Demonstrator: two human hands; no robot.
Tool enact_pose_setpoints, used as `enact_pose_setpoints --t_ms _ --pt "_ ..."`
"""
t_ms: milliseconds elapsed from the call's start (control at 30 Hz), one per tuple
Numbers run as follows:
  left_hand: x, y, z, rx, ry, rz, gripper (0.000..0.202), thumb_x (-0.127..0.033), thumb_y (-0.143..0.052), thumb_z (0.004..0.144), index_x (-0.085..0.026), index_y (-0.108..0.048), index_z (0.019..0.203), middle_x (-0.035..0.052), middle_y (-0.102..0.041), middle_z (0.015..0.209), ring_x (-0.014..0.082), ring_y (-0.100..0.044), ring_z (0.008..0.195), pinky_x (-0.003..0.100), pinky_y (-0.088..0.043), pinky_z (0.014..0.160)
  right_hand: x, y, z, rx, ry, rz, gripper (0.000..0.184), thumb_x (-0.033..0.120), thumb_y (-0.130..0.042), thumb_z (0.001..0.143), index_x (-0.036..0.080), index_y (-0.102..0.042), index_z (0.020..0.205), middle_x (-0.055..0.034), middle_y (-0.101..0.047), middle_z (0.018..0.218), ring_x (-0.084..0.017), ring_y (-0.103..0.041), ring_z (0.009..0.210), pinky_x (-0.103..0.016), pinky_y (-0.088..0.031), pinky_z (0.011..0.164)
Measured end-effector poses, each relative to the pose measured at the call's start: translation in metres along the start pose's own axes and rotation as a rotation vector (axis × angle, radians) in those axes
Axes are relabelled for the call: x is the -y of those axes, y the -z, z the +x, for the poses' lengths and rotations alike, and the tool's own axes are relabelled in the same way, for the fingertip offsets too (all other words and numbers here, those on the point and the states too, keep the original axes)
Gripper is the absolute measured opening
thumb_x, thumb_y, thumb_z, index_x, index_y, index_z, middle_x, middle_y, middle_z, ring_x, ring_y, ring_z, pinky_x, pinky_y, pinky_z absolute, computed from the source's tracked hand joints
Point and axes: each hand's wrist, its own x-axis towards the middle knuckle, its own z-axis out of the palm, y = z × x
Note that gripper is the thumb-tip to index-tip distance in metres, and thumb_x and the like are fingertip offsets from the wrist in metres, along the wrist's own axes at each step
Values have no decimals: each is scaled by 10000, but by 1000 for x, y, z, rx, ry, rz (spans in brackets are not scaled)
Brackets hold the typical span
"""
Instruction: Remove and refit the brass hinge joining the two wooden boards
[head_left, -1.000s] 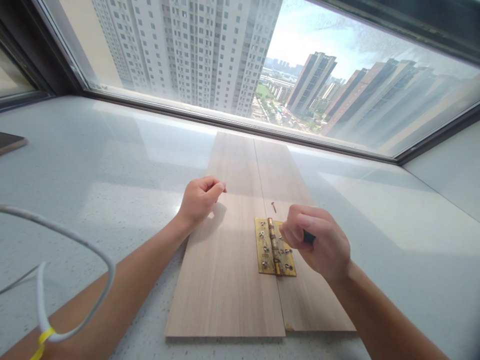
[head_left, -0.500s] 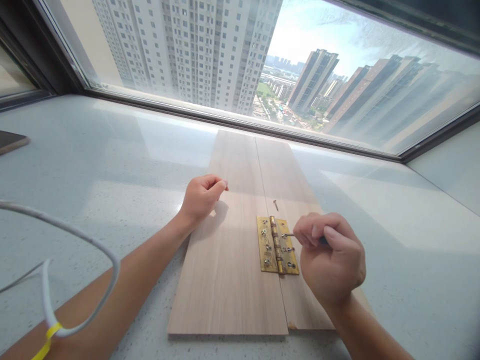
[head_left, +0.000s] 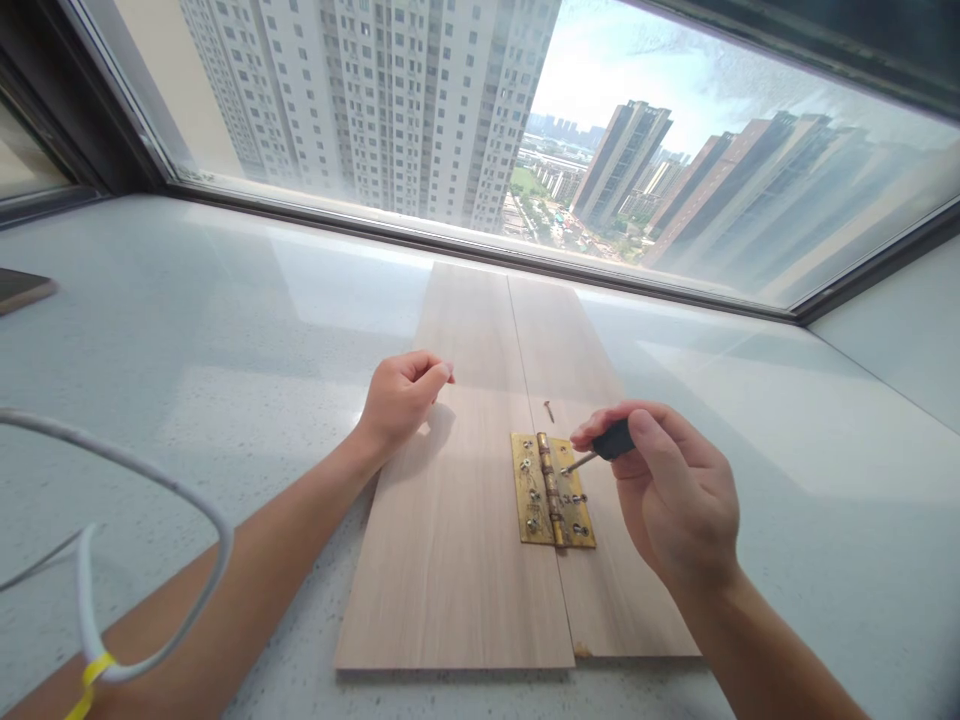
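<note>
My right hand grips a small screwdriver by its black handle. The shaft slants down to the left, its tip at a screw in the right leaf of a brass butt hinge. That hinge lies across the seam between two pale wooden boards, with several screws standing in its holes. Just beyond the hinge, a loose screw lies on the right board. My left hand rests on the left board, closed, thumb against the curled fingers; whatever they may hold is hidden.
Under the boards is a white speckled countertop. A white cable with a yellow tie loops over my left forearm. At the far left edge lies a dark flat object. A window frame runs along the back.
My right hand has turned over and its fingers have loosened, so more of the black handle shows. The screwdriver tip stays at the same screw. My left hand keeps its place.
</note>
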Motion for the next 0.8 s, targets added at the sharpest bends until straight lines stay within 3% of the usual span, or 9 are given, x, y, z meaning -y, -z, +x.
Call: enact_pose_setpoints --t_ms 167,300,467,567,667,800 --pt "-1 -1 -1 3 12 20 238 -288 -553 782 -161 -570 582 -70 -370 433 68 -304 427 221 -250 440 -5 -5 -10 75 45 38 229 258 -442 894 195 -639 797 -21 -539 685 -158 -494 667 -322 -389 623" --pt "-2 0 -1 0 6 33 227 -280 -548 778 -161 -584 589 -64 -388 441 73 -321 432 221 -261 442 -5 -4 -2 172 -38 215 50 219 -526 804 217 -575 810 19 -493 755 -100 -454 542 -277 -339 513" --pt "-4 -1 -1 0 6 41 232 -278 -544 778 -164 -573 577 -65 -379 438 74 -322 431 223 -270 445 -3 -6 -3 -19 66 -7 120 229 -532 879 212 -641 832 -17 -596 776 -170 -595 711 -362 -450 690" --pt "-4 -1 -1 -1 3 42 231 -278 -549 779 -162 -581 581 -63 -391 441 73 -333 437 223 -277 454 -6 -12 -8 -134 128 -60 193 216 -475 906 212 -659 849 -18 -585 723 -161 -557 683 -347 -431 660" --pt "-3 0 -1 -4 3 50 225 -270 -549 780 -161 -589 587 -63 -396 442 73 -338 440 224 -278 458 -10 -18 -11 -141 168 -6 205 194 -456 880 211 -594 729 13 -468 626 -129 -445 590 -301 -341 559" --pt "-1 0 -1 0 -9 52 223 -263 -546 782 -164 -588 587 -61 -399 445 77 -348 446 227 -294 471 -12 -22 -8 -54 135 20 274 172 -492 822 202 -446 553 36 -348 516 -109 -323 494 -293 -243 487"
